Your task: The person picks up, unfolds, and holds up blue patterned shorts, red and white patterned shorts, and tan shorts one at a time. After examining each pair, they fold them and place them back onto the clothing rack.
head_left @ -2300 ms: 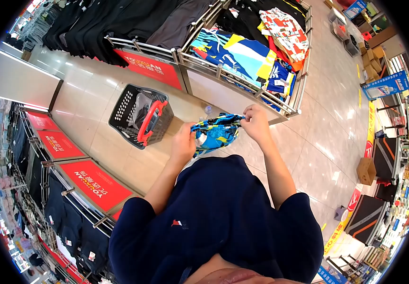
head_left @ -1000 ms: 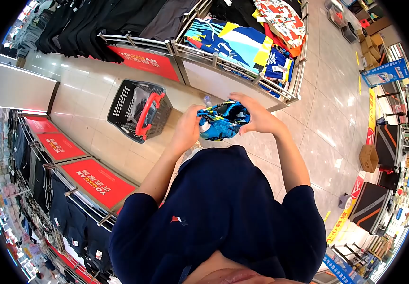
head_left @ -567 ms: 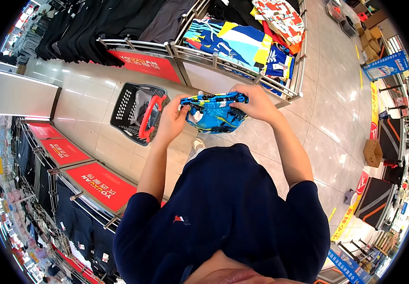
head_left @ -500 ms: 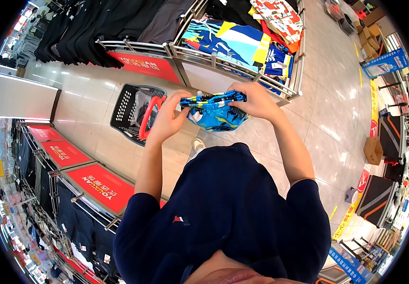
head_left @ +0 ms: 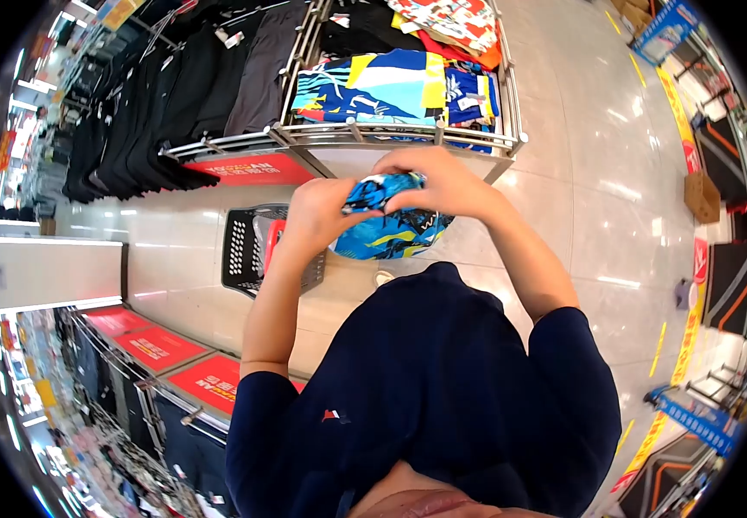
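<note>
Patterned blue garment [head_left: 391, 240] held in both hands before the wearer's torso.

The left hand [head_left: 315, 216] and right hand [head_left: 443, 186] grip the bunched upper edge of the cloth, thumbs on the near side; the fingers of both are clamped on the fabric, though the left fingertips are hidden and their exact hold cannot be told; the garment hangs above the floor [head_left: 183, 259], near a metal-railed bin [head_left: 512, 142] of folded clothes [head_left: 382, 82]; a dark shopping basket [head_left: 237, 250] stands partly behind the left forearm.

I see a navy top [head_left: 447, 388] with short sleeves [head_left: 570, 363], a small red-and-white logo [head_left: 331, 415] at left, one pale shoe [head_left: 383, 277].
</note>
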`<control>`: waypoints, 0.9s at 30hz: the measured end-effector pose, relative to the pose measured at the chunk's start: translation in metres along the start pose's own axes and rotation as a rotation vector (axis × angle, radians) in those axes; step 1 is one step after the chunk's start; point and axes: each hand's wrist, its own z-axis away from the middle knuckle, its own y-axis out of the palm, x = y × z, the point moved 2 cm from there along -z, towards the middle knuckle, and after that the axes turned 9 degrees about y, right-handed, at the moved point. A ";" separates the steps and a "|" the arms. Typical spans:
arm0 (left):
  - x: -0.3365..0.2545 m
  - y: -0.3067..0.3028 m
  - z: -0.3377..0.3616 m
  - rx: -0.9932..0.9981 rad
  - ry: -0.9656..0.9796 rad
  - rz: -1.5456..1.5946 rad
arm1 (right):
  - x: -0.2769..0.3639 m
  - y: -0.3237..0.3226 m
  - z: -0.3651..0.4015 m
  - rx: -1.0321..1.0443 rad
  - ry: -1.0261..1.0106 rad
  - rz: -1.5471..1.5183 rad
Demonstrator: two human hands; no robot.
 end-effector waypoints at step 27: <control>-0.071 -0.110 0.035 -0.044 -0.040 -0.254 | -0.198 0.156 0.044 -0.237 0.047 -0.342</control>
